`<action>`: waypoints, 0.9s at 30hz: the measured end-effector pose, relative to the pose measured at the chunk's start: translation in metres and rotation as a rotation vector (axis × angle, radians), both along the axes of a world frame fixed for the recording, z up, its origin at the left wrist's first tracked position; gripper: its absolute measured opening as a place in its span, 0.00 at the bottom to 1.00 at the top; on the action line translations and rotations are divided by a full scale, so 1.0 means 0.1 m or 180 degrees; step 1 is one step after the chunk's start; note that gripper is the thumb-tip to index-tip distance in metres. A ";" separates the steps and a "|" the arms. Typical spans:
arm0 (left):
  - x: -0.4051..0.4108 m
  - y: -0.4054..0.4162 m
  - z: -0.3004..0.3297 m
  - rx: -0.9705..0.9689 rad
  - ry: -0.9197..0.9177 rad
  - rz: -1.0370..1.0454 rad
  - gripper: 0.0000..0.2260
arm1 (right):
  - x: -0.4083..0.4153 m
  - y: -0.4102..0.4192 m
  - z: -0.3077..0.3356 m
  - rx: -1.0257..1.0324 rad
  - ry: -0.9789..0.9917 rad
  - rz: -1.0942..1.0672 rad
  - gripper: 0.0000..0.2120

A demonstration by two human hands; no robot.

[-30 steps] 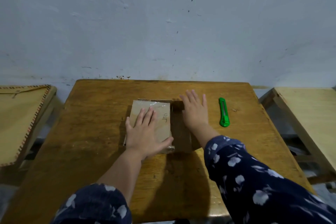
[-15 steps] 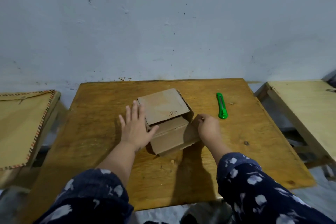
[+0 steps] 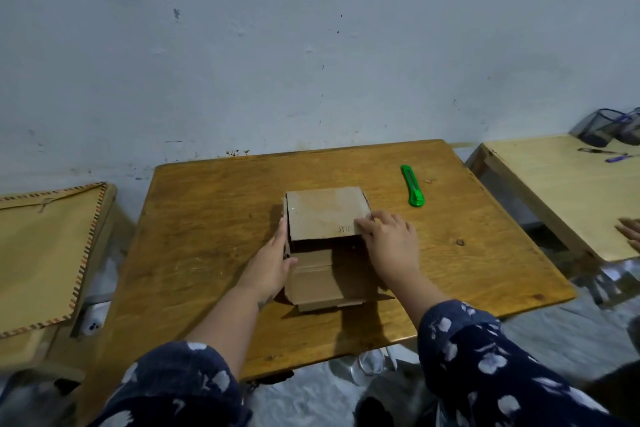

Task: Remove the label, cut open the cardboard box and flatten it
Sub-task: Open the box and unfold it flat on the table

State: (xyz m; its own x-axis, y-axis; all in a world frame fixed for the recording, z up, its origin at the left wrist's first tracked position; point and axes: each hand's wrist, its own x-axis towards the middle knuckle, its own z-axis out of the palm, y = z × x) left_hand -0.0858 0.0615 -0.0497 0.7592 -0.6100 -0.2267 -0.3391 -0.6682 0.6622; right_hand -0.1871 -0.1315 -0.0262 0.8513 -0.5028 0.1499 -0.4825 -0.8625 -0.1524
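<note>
A brown cardboard box (image 3: 322,215) stands in the middle of the wooden table (image 3: 207,236), its near end open with loose flaps lying toward me. My left hand (image 3: 273,263) presses flat against the box's left side. My right hand (image 3: 388,236) rests on the top panel's right front corner, fingers on the cardboard. A green utility knife (image 3: 412,186) lies on the table to the right of the box, untouched. No label shows on the visible faces.
A tan woven-edged mat (image 3: 45,253) lies on a low stand to the left. A lighter wooden table (image 3: 554,194) stands to the right with a mesh pen holder (image 3: 602,132) and pens; another person's fingers (image 3: 630,229) show at its right edge. A wall is close behind.
One second ago both palms pressed the box flat. It has since popped back up into a box shape and turned square to me; my hands now hold its left side and top right corner.
</note>
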 end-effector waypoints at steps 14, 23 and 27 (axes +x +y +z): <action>0.10 0.04 -0.11 -0.0156 -0.0025 0.0142 0.37 | 1.03 -0.30 0.46 0.1516 -0.1578 -0.0979 0.05; 0.17 -0.01 -0.06 0.0159 -0.0495 0.0148 0.36 | 1.51 -0.62 -0.04 0.1564 -0.1169 -0.0390 0.32; 0.24 -0.07 -0.07 0.0432 -0.0586 0.0228 0.36 | 1.73 -0.84 -0.05 0.1767 -0.1404 -0.0369 0.34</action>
